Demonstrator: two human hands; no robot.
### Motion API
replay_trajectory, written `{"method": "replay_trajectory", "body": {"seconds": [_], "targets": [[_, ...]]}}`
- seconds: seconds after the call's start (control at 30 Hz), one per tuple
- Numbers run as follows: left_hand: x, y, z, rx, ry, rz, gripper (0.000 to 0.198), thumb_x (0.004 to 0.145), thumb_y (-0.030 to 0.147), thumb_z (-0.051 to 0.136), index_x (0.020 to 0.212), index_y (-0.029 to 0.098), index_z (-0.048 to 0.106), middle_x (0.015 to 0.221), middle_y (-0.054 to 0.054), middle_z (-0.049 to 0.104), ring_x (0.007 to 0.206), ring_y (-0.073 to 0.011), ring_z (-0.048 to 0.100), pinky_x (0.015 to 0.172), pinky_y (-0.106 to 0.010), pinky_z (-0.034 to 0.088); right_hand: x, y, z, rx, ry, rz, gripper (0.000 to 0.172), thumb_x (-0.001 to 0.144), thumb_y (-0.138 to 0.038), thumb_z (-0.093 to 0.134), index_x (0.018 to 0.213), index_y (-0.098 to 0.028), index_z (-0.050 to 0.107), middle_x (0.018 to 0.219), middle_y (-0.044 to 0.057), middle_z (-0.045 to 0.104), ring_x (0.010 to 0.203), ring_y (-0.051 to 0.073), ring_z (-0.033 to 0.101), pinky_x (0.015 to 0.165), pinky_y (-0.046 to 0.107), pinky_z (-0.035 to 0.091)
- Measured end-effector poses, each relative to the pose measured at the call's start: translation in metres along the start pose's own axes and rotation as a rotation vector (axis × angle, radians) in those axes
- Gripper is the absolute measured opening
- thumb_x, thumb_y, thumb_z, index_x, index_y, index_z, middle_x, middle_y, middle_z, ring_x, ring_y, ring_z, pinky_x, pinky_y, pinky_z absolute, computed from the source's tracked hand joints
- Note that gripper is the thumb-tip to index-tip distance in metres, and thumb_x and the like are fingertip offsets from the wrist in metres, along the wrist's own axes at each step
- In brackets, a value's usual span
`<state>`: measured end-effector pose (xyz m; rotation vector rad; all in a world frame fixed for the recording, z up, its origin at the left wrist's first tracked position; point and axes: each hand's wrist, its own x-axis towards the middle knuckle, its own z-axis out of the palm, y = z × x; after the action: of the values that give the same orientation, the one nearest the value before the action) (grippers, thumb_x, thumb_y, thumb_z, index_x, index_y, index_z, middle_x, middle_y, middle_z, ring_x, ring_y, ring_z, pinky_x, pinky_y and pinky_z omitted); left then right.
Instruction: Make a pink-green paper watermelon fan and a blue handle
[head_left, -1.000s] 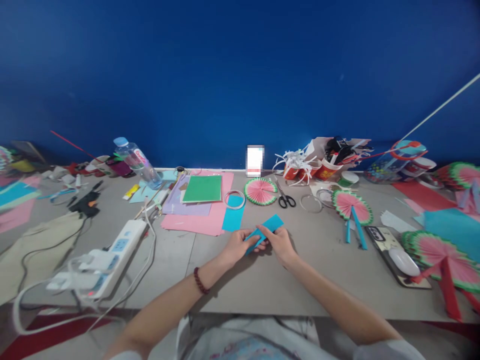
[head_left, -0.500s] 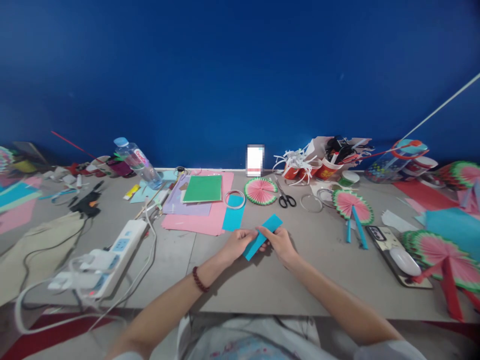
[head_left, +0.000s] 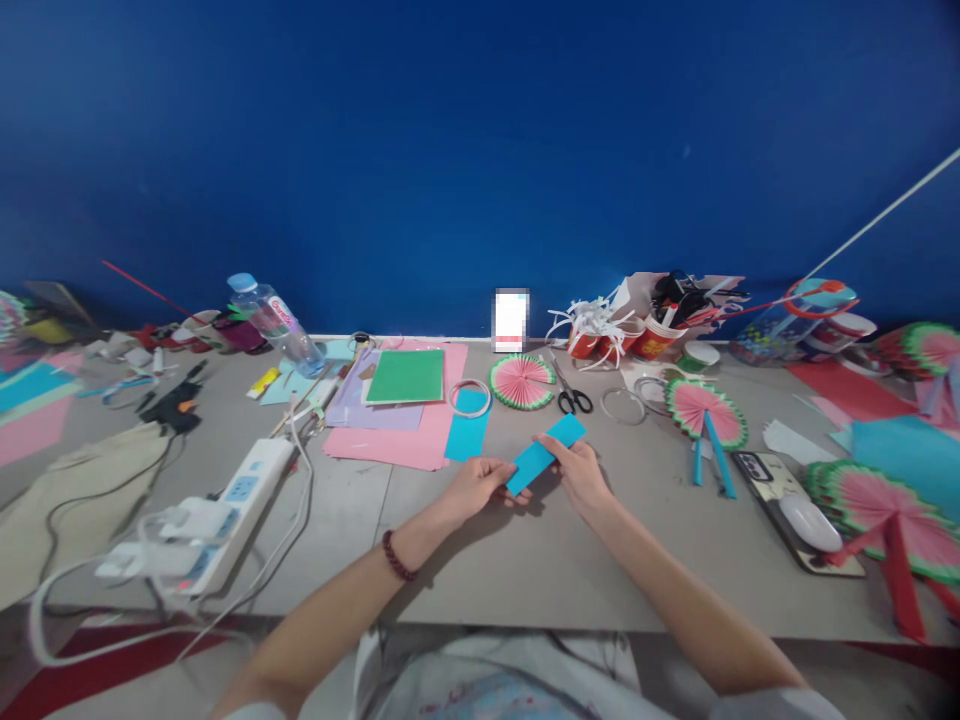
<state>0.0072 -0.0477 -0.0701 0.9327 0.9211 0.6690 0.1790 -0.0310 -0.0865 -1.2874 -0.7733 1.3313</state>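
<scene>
A narrow blue paper strip is held slantwise above the grey table, its upper end pointing right. My left hand pinches its lower left end. Near the upper right part, my right hand grips it, thumb on top. Beyond the hands lie another blue paper piece with a white ring over its top, a round pleated pink paper fan with a green edge, and black-handled scissors.
On the left are a white power strip with cables, a glue gun and a leaning bottle. Green paper tops coloured sheets. Rightwards are cups, a handled fan and a phone under a white mouse.
The blue strip has moved a little to the right and up and lies at a flatter slant. My right hand has shifted right with it, farther from my left hand.
</scene>
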Motion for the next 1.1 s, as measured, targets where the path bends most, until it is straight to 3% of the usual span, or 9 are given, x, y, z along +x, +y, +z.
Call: {"method": "replay_trajectory", "body": {"seconds": [0.37,0.77,0.93,1.1], "targets": [[0.003,-0.001,-0.001,0.061,0.028,0.001,0.049,0.062,0.057,0.071,0.075,0.009,0.069,0.072,-0.012,0.072,0.064,-0.0209,0.067,0.059,-0.027,0.046,-0.002,0.003,0.0,0.023,0.003,-0.018,0.032,0.06,-0.043,0.077,0.056,-0.015,0.061,0.048,-0.004,0.049,0.045,0.008,0.038,0.045,0.024,0.028],[0.001,0.0,-0.005,0.198,0.08,0.169,0.039,0.077,0.047,0.058,0.067,0.011,0.07,0.067,-0.008,0.07,0.059,-0.0156,0.06,0.057,-0.025,0.041,0.001,0.005,0.001,-0.008,-0.067,0.023,0.039,0.058,-0.048,0.077,0.07,-0.012,0.071,0.047,-0.003,0.051,0.043,0.008,0.039,0.041,0.023,0.028],[0.002,0.003,-0.01,-0.076,0.026,0.134,0.032,0.075,0.043,0.065,0.083,0.012,0.07,0.073,-0.007,0.07,0.064,-0.0167,0.062,0.063,-0.027,0.045,0.007,0.002,-0.004,0.135,-0.003,0.05,0.037,0.056,-0.046,0.08,0.07,-0.014,0.069,0.054,-0.001,0.057,0.045,0.009,0.046,0.041,0.022,0.035],[0.002,0.005,-0.016,-0.349,-0.089,0.136,0.038,0.07,0.02,0.072,0.106,0.014,0.066,0.087,-0.006,0.068,0.065,-0.0102,0.057,0.067,-0.024,0.045,0.016,-0.011,-0.015,0.337,0.164,0.055,0.035,0.047,-0.037,0.086,0.062,-0.018,0.061,0.053,-0.004,0.056,0.045,0.008,0.047,0.04,0.021,0.038]]}}
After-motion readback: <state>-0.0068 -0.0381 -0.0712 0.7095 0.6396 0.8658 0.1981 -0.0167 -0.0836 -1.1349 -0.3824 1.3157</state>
